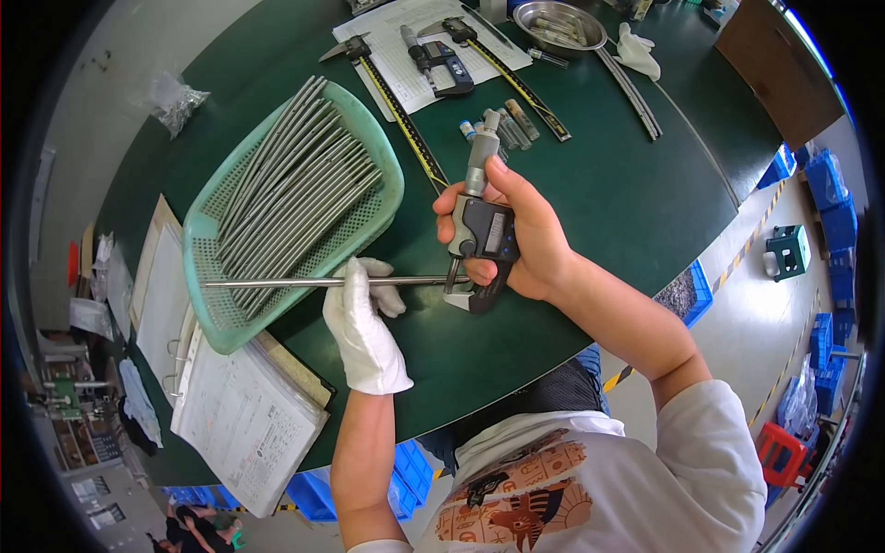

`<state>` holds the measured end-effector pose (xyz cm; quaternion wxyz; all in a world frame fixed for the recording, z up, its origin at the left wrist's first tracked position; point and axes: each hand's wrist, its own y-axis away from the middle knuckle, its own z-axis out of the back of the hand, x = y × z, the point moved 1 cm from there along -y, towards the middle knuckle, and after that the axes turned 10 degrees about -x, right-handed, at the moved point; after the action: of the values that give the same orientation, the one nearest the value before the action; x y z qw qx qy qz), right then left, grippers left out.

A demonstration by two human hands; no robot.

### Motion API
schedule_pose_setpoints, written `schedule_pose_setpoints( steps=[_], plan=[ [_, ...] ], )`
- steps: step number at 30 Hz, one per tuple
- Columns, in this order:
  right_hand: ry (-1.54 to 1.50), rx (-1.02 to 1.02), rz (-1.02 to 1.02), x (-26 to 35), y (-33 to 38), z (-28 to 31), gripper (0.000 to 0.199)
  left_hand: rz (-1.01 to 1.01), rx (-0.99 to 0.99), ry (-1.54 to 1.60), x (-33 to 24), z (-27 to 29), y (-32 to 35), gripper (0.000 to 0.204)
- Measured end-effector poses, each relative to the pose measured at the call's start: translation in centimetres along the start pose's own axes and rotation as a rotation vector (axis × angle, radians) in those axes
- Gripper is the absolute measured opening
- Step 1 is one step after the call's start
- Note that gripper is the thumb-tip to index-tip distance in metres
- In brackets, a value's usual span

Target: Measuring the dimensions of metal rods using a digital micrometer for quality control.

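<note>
My left hand, in a white glove, is closed around a long thin metal rod. One end of the rod reaches left over the basket's near rim; the other lies at the jaws of a digital micrometer. Bare and wrapped around the micrometer's frame, my right hand has its thumb up by the grey thimble. Whether the jaws touch the rod is too small to tell. A pale green perforated basket at the left holds several similar metal rods.
Beyond my hands lie two calipers, another digital micrometer, paper sheets and small cylinders. A steel bowl, loose rods and a white glove sit far right. An open binder lies near left.
</note>
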<state>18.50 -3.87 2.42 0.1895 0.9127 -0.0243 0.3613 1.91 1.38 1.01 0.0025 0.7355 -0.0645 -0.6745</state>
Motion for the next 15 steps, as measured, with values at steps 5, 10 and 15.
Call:
schedule_pose_setpoints(
  steps=[5,10,15],
  plan=[
    [-0.048,0.103,0.014,0.11,-0.05,0.23,0.048,-0.003,0.008,0.002,-0.01,-0.13,-0.01,0.037],
    [-0.062,0.193,-0.006,-0.13,0.31,-0.16,0.069,0.019,0.008,0.0,-0.01,-0.07,-0.06,0.037],
    [-0.005,0.216,0.04,-0.2,0.5,-0.48,0.068,0.011,0.002,-0.001,-0.01,0.0,-0.05,0.036]
  ],
)
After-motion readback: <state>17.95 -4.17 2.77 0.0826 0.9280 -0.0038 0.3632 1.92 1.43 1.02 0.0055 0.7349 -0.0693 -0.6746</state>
